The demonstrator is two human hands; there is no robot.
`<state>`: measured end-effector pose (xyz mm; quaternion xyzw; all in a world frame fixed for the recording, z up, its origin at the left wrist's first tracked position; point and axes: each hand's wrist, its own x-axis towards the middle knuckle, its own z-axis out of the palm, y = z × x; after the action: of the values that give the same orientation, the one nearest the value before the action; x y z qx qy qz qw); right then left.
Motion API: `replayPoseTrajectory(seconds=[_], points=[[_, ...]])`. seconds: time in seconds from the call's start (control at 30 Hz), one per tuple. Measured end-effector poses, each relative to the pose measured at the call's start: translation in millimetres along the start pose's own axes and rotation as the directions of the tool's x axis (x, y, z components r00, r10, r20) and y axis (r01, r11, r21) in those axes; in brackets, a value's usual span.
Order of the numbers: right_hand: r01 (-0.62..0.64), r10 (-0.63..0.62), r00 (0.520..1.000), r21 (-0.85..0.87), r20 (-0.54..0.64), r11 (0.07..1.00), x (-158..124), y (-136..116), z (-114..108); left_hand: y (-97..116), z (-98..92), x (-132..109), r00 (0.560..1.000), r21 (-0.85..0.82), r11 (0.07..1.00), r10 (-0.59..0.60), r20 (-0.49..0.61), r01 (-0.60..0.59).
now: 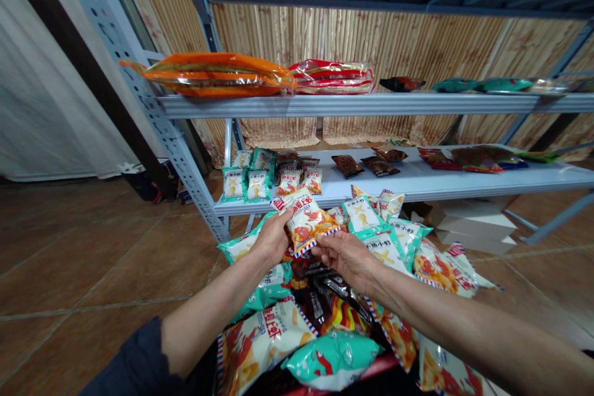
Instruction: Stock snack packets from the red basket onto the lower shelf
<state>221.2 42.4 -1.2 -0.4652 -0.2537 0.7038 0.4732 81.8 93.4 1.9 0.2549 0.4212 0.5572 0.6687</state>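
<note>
My left hand (273, 236) and my right hand (344, 257) both grip one orange-and-white snack packet (307, 218), held up above a heap of snack packets (334, 315) close in front of me. The left hand's fingers wrap the packet's left edge; the right hand pinches its lower right corner. The heap mixes teal, orange-and-white and dark packets. Beyond it, a low grey shelf (417, 182) carries small rows of teal packets (245, 180) and orange packets (297, 180).
An upper shelf (371, 104) holds a large orange bag (213, 74), a red bag (331, 76) and teal bags (482, 84). Dark packets (366, 165) lie mid-shelf below. White boxes (473, 223) sit under the low shelf. Brown tiled floor (93, 260) spreads to the left.
</note>
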Motion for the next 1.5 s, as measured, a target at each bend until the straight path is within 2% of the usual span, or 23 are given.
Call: replayPoseTrajectory(seconds=[0.3, 0.53, 0.77, 1.1, 1.23, 1.33, 1.4, 1.5], points=[[0.009, -0.009, 1.0, -0.016, -0.011, 1.0, 0, 0, 0, -1, -4.1, 1, 1.0, -0.015, 1.0, 0.024, 0.011, -0.024], [0.052, -0.053, 0.996, -0.026, -0.07, 0.998, 3, -1, -2, -2, -6.0, 3, 0.999, -0.004, 0.999, 0.044, 0.028, -0.043], [0.06, -0.058, 0.996, 0.017, -0.067, 0.998, 3, -1, -3, -1, -2.9, 0, 0.999, -0.014, 0.999, 0.051, 0.013, -0.051], [0.094, -0.089, 0.992, 0.044, -0.093, 0.995, 5, 0, -2, -3, -10.0, 2, 0.998, -0.03, 0.998, 0.055, 0.041, -0.054], [0.169, -0.172, 0.978, -0.032, -0.12, 0.985, 6, -3, -1, -3, -13.2, 4, 0.999, 0.008, 1.0, 0.022, 0.031, -0.022], [0.268, -0.281, 0.955, -0.133, -0.091, 0.954, 10, -5, -2, -3, -16.8, 7, 1.0, 0.033, 0.999, -0.001, 0.026, 0.0], [0.359, -0.378, 0.925, -0.226, -0.044, 0.906, 14, -6, -3, -3, -18.4, 8, 0.999, 0.047, 0.999, -0.02, 0.041, 0.018], [0.498, -0.52, 0.853, -0.354, 0.035, 0.792, 18, -10, -5, -3, -18.0, 7, 0.999, 0.065, 0.998, -0.03, 0.032, 0.027]])
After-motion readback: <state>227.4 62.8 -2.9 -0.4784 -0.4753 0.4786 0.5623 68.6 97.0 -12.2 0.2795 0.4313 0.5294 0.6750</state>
